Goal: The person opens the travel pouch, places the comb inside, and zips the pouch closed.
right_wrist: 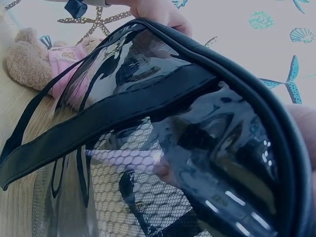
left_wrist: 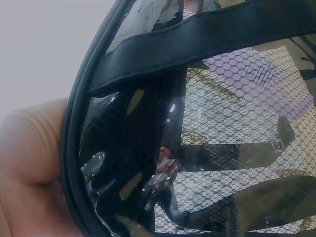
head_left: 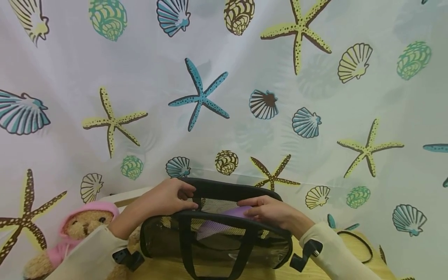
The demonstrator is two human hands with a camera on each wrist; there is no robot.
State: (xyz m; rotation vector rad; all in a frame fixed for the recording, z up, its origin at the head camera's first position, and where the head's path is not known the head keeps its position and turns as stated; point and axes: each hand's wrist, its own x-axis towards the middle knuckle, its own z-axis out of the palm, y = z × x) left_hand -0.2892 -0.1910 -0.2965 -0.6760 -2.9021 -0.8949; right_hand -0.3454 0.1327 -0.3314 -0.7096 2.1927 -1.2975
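A clear plastic bag (head_left: 159, 239) with black trim, black handles and mesh lies across the table in front of me, its long top opening facing up. My left hand (head_left: 171, 198) holds the left end of the opening, fingers bent at the rim. A flat purple thing (head_left: 210, 229) slants inside the bag; the left wrist view shows faint lettering on this purple piece (left_wrist: 261, 81) through the mesh. Reaching in from the right end, my right hand (head_left: 267, 210) pinches its upper end. The right wrist view shows a fingertip (right_wrist: 162, 170) against it. What kind of thing it is, I cannot tell.
A teddy bear (head_left: 84, 225) in a pink hood sits left of the bag, partly behind my left forearm. On the right a thin black cord (head_left: 364, 243) curves over the wooden table (head_left: 308, 268). A white curtain (head_left: 224, 136) printed with shells and starfish hangs behind.
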